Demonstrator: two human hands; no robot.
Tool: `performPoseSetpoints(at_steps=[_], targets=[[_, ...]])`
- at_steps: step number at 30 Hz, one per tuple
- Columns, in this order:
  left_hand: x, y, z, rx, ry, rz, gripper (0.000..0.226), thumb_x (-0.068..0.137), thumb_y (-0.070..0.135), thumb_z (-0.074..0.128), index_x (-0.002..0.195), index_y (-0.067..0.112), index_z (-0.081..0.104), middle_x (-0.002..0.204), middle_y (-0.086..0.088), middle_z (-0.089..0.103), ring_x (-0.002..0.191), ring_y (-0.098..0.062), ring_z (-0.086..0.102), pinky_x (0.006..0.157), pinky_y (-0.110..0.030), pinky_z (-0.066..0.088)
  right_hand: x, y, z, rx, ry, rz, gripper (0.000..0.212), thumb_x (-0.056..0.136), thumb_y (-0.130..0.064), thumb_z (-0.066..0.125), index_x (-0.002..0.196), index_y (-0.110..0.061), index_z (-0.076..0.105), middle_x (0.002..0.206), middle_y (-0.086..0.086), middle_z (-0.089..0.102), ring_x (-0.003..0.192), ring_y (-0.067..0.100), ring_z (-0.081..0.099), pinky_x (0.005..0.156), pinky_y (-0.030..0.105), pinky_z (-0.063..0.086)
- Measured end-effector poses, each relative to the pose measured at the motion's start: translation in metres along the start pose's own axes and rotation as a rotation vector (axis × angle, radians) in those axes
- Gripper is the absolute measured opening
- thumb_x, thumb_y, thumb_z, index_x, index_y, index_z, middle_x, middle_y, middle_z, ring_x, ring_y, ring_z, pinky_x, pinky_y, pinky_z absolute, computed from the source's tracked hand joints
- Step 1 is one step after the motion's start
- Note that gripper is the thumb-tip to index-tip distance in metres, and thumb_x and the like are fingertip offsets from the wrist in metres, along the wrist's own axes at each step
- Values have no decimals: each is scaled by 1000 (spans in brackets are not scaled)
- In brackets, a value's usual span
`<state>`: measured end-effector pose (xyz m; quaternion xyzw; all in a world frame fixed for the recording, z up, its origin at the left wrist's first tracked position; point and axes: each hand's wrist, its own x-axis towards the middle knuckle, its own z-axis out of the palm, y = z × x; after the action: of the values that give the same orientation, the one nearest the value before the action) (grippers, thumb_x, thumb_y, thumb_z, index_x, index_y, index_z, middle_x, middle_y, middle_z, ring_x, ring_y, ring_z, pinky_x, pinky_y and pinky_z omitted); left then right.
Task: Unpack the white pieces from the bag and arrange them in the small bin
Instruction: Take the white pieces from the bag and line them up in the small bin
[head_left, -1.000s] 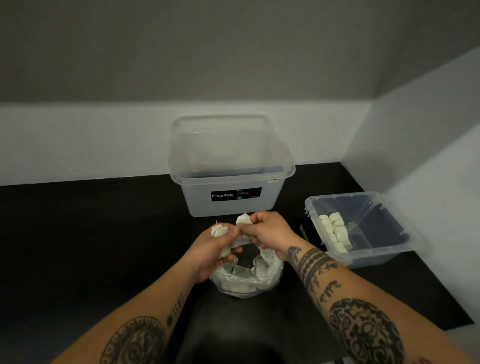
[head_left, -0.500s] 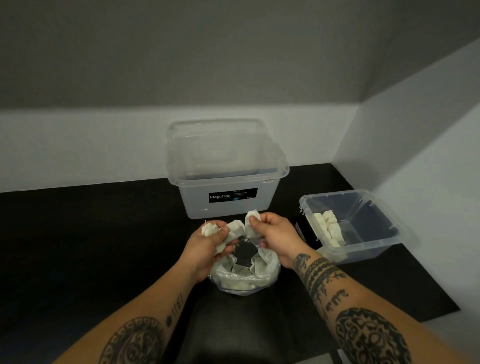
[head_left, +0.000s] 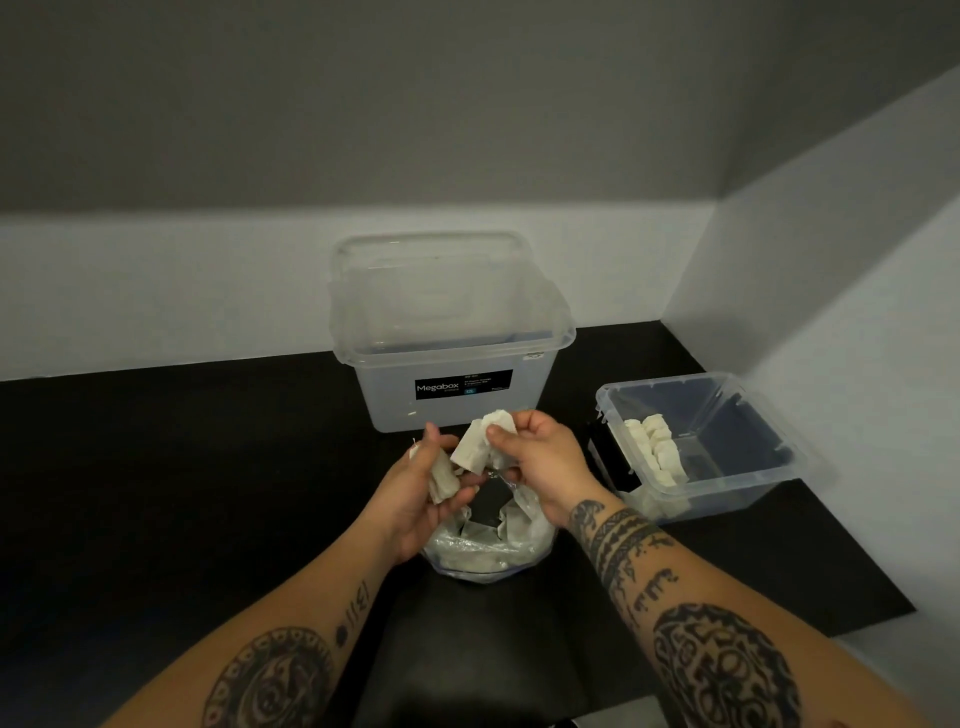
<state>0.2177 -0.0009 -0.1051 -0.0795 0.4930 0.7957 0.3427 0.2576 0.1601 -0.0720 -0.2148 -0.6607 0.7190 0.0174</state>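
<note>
A clear plastic bag (head_left: 488, 545) with white pieces inside sits on the black table in front of me. Just above it, my left hand (head_left: 415, 499) cups two white pieces (head_left: 444, 475). My right hand (head_left: 545, 462) pinches another white piece (head_left: 497, 422) at its top, close against the left hand's pieces. The small clear bin (head_left: 748, 499) stands to the right, with a row of white pieces (head_left: 655, 451) lined along its left wall.
A large clear Megabox bin (head_left: 457, 384), with its lid standing inside it, is behind the hands near the back wall. A white wall runs close along the right of the small bin. The black table surface (head_left: 182, 493) stretches to the left.
The hands have drawn slightly apart and the pieces have shifted in the fingers; the left hand's pieces now point down into the palm. The bag has stayed in place.
</note>
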Motion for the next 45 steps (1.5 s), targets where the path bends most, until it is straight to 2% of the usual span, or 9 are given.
performPoseSetpoints(at_steps=[4,8,10,15,21,27,34,41,45], targets=[[-3,4,4,-29,-90,-101,81,87,78,41,128,13,68,119,-19,73,108,-32,69,58,-24,59,3,-15,3,-272,-182,-46,17,91,-8,74,104,-3,66,85,4,74,66,6,72,52,21,55],[4,3,13,54,-14,0,80,85,75,45,131,12,65,110,-12,76,98,-22,73,72,-27,59,11,-3,22,-464,-20,-97,16,89,-35,75,92,-20,71,88,-2,76,81,14,75,75,40,64],[9,3,14,95,30,62,79,82,72,53,133,13,61,117,-12,75,106,-24,72,83,-32,59,11,-2,28,-393,24,-58,18,90,-36,74,91,-18,73,88,-2,76,84,14,73,79,35,62],[12,8,16,79,41,101,63,82,60,63,123,13,62,104,-11,76,87,-20,73,78,-30,57,15,-9,27,-130,-79,175,17,97,-24,69,100,-8,71,89,8,74,61,11,65,55,22,54],[19,7,9,36,77,84,27,95,23,69,120,18,63,104,-8,74,82,-17,72,65,-27,55,20,-9,16,39,-306,291,22,105,-13,53,116,-10,71,111,10,76,103,24,74,89,35,61],[28,5,-1,36,196,77,19,103,21,58,121,17,61,115,-8,77,102,-24,74,65,-28,52,32,2,0,-594,-215,135,17,100,-13,56,107,-20,70,101,-1,72,87,14,67,75,27,55],[31,-1,-8,178,251,82,21,104,17,56,125,16,61,109,-8,78,106,-24,74,80,-37,58,26,60,6,-1507,-593,-101,49,90,-35,68,137,-24,58,135,2,56,124,22,52,105,38,46],[29,-3,-10,176,239,72,19,105,13,55,123,12,62,113,-11,77,107,-25,73,75,-34,58,16,77,9,-1626,-499,-235,35,90,-32,66,123,-20,59,118,5,64,115,24,55,100,38,43],[26,-2,-13,157,209,62,20,104,11,55,123,11,62,111,-12,77,108,-25,73,92,-44,59,14,66,8,-1569,-546,-148,24,92,-29,62,114,-22,67,114,1,65,108,20,56,96,34,46]])
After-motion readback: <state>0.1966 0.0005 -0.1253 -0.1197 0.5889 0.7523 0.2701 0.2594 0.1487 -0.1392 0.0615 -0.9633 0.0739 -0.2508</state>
